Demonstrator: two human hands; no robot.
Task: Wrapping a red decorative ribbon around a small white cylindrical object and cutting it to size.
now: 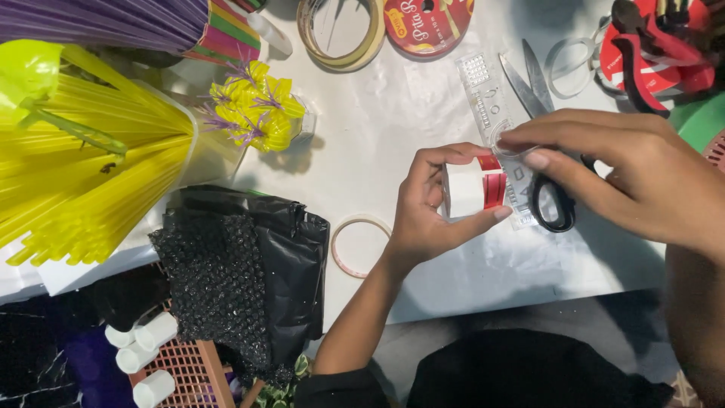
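Observation:
My left hand [423, 208] grips a small white roll of tape with a red band [472, 187], thumb and fingers around its sides. My right hand [627, 170] reaches in from the right, its fingertips pinching the clear loose end of the tape just above the roll. Both hands hover over a white table [393, 113]. Under my right fingers lie black-handled scissors [547, 200] and a clear plastic ruler [487, 94].
A thin empty tape ring [355, 245] lies left of my left wrist. Farther back sit a wide tape roll [340, 30], a red ribbon reel [427, 23] and a red tool [653, 53]. Yellow straws [91, 174], yellow-purple flowers [253, 109] and black plastic [249, 264] fill the left.

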